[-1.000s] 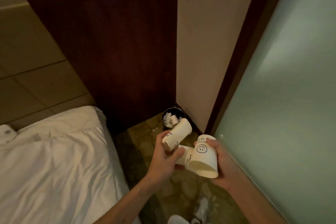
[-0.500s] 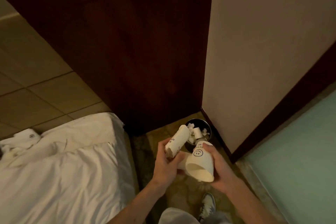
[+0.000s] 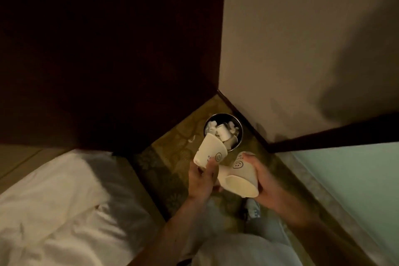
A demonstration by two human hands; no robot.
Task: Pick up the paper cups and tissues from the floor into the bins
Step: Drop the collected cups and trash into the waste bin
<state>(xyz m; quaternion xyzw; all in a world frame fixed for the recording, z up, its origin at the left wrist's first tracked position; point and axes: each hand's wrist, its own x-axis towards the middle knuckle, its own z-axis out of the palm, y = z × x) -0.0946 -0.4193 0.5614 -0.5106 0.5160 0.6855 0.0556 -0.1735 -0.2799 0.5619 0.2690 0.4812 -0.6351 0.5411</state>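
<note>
Paper cup (image 3: 210,153) is in the left hand (image 3: 200,181), fingers curled round its lower wall, far end pointed at the bin (image 3: 237,142).

Change over the last second:
- The cup now overlaps the bin's near rim in view. Before, it sat well short of it.
- The bin has drawn closer.
- The cup has turned in the grip, so the smiley print now faces the camera.

Whether the cup is truly over the opening, cannot tell.

Second cup (image 3: 241,177) is wrapped by the right hand (image 3: 265,181), mouth toward the camera, short of the bin. Neither cup is released.

The bin stands in the corner and already holds tissues (image 3: 212,128). One tissue scrap (image 3: 191,138) lies on the carpet (image 3: 172,157) just left of it.

Judgement: the approach is nearly done and the left cup is about ready to drop. The right cup and the scrap remain.
</note>
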